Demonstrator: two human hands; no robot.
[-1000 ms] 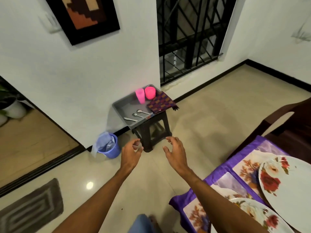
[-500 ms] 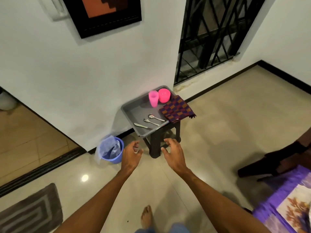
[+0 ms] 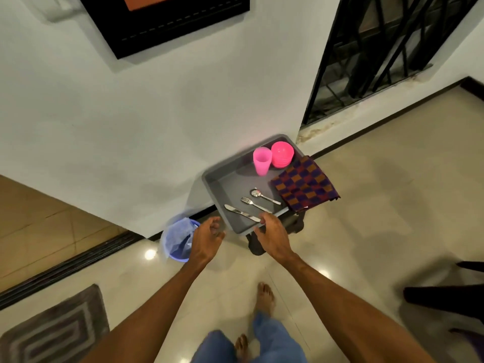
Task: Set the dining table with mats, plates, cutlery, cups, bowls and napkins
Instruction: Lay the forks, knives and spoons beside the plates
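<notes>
A grey tray (image 3: pixel 225 186) sits on a dark stool against the white wall. In it stand a pink cup (image 3: pixel 261 161) and stacked pink bowls (image 3: pixel 282 154). A spoon (image 3: pixel 264 196), a fork (image 3: pixel 255 204) and a knife (image 3: pixel 241 213) lie side by side on its floor. A checked purple and orange napkin (image 3: pixel 305 187) drapes over its right edge. My right hand (image 3: pixel 272 235) hovers at the tray's near rim by the knife handle, fingers relaxed and empty. My left hand (image 3: pixel 207 238) hangs left of the tray, loosely curled, holding nothing.
A blue bin (image 3: pixel 177 241) with a plastic liner stands on the floor left of the stool. A grey doormat (image 3: pixel 52 328) lies at bottom left. A barred door (image 3: pixel 387 53) is at upper right. Dark chair legs (image 3: pixel 442 297) show at the right edge.
I have stepped closer to the stool, so the tray looks larger. Both hands moved forward to its near edge. The dining table has left the view.
</notes>
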